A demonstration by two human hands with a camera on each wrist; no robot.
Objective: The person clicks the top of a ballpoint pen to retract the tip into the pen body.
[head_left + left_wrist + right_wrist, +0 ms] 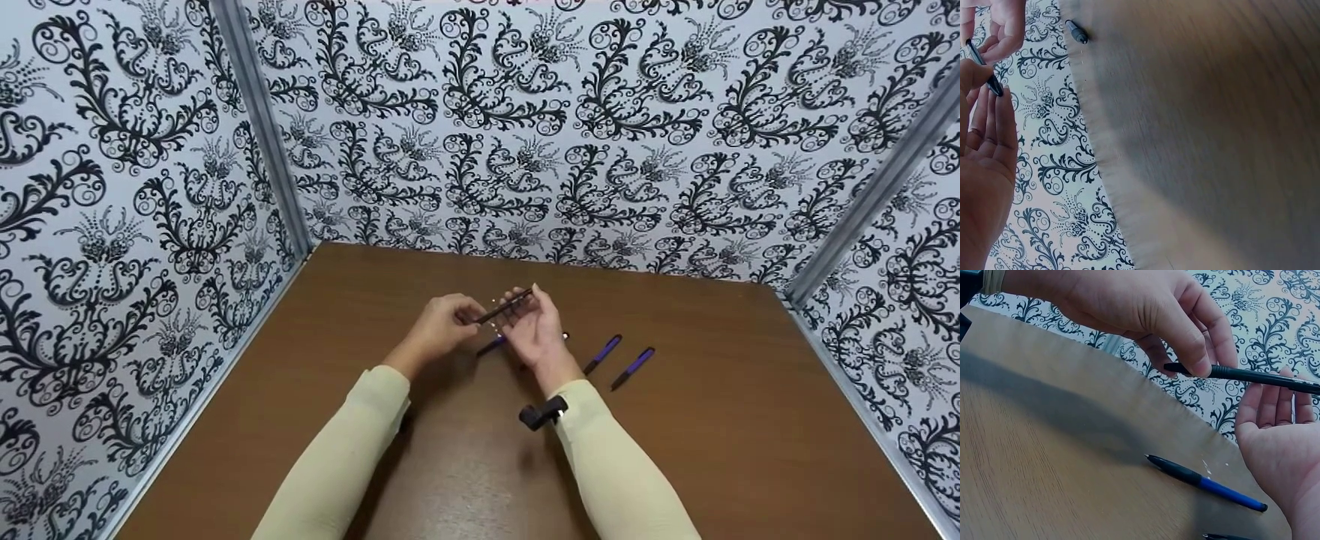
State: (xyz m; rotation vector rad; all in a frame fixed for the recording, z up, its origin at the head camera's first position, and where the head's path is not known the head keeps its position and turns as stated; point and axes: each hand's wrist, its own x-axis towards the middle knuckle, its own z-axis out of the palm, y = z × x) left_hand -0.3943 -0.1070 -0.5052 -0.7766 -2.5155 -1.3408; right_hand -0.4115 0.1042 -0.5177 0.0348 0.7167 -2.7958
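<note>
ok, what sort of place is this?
Likely a small indoor booth set up for tabletop work, perhaps a recording bay. Patterned panels close in three sides, grey metal posts stand at the back corners, and a brown tabletop fills the floor between, with pens on it.

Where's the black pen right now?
In the middle of the head view, the black pen is held up between the left hand and the right hand, above the table.

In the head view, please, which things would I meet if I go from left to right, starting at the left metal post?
Left metal post, left hand, right hand, first blue-and-black pen, second blue-and-black pen, right metal post.
</note>
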